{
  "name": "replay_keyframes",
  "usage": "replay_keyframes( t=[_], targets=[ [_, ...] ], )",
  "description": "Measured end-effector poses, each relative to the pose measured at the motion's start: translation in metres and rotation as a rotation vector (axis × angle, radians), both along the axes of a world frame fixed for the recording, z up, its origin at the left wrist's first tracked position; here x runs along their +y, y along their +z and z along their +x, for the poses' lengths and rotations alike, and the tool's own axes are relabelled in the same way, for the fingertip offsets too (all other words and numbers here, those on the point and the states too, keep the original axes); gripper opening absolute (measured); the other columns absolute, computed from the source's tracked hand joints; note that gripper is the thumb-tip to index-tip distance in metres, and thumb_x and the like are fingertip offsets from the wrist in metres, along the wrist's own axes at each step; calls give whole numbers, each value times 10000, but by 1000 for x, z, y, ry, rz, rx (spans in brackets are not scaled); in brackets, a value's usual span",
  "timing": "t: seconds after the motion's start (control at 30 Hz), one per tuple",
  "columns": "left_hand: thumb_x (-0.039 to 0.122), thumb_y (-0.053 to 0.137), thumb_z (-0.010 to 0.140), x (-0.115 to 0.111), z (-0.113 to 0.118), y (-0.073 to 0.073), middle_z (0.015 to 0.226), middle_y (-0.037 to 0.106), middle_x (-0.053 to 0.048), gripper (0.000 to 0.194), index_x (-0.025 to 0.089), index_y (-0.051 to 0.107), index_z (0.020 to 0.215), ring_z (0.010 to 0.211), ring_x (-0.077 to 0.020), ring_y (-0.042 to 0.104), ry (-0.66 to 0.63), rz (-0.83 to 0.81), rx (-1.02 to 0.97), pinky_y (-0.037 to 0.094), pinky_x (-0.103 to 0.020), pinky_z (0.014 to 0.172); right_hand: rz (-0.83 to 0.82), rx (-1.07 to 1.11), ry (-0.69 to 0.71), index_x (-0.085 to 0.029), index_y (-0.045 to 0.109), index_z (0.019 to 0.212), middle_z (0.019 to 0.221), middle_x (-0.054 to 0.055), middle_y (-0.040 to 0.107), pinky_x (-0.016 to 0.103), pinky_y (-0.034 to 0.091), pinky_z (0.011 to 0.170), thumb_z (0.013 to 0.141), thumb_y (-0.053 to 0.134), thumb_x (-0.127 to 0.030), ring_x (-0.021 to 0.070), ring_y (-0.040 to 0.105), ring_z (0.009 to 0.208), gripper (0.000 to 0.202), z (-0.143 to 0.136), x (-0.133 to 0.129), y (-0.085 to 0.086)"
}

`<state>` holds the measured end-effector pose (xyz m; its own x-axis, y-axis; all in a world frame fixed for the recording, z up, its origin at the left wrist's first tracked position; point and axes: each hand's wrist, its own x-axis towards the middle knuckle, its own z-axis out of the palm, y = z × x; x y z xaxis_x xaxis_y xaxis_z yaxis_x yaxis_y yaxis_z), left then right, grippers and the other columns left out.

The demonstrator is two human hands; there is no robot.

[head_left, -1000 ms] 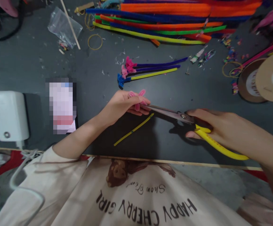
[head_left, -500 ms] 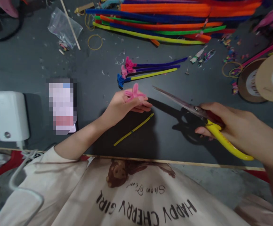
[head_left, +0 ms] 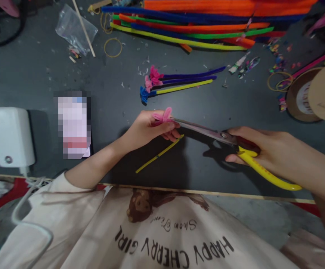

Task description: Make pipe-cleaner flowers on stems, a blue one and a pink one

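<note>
My left hand (head_left: 157, 128) pinches a pink pipe-cleaner flower (head_left: 164, 115) between thumb and fingers, its looped petals standing out above the thumb. My right hand (head_left: 259, 149) grips yellow-handled scissors (head_left: 213, 133), the thumb and fingers around the handles. The scissor tips reach the flower's right side; whether they touch it I cannot tell. Just below my left fingers lies a short yellow pipe-cleaner stem (head_left: 159, 154). Beyond my hands rest three finished-looking flowers on stems: a dark pink flower (head_left: 155, 76), a light pink flower (head_left: 148, 84) and a blue flower (head_left: 144, 95).
Colourful pipe cleaners (head_left: 190, 37) are bundled along the far side. Ribbon spools (head_left: 323, 87) stand at the right. On the left are a phone (head_left: 74, 125), a white power bank (head_left: 11, 137) with a cable, a plastic bag (head_left: 74, 30) and a thin stick (head_left: 84, 30). Scraps lie scattered about.
My right hand has brought the scissors left, so their tips now meet the flower's edge in view. The pink flower has tilted and shifted slightly right and down in my left hand.
</note>
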<state>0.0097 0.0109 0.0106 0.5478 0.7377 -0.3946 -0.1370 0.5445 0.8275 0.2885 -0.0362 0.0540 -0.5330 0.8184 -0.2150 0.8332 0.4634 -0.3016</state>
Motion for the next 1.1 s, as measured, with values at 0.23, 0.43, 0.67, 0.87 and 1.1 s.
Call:
replay_keyframes(
  t=[0.23,0.43,0.67,0.87,1.1],
  targets=[
    [460,802,672,0,0,-1,661,739,0,373,122,667,751,600,-117,722,-8,13,12,612,-201,603,-20,11,14,-169,626,993,652,57,663,282,441,406,898,265,-711,182,597,421,658,2,3,-2],
    [479,797,675,-1,0,-1,659,738,-11,385,125,665,746,601,-123,722,-13,44,31,610,-205,593,1,62,37,-191,594,928,553,1,591,235,409,403,923,265,-671,134,555,389,582,-1,4,-1],
    [495,692,801,5,-1,-2,836,772,-45,374,142,685,923,748,-157,757,116,10,99,612,-218,656,175,-69,-124,-159,605,1001,651,55,605,273,409,476,887,241,-723,165,571,512,681,12,3,-9],
    [523,497,919,7,-1,-2,889,765,-62,443,148,668,1083,797,-174,762,165,-30,122,610,-247,677,178,-159,-296,-85,664,1097,751,134,670,309,473,572,811,178,-833,215,635,652,936,42,10,-28],
    [495,447,943,5,0,2,825,762,-55,473,146,633,1202,754,-182,761,149,-46,168,611,-266,677,179,-177,-135,-56,599,1250,1003,215,686,357,500,691,946,229,-608,259,636,823,731,72,11,-29]
  ],
)
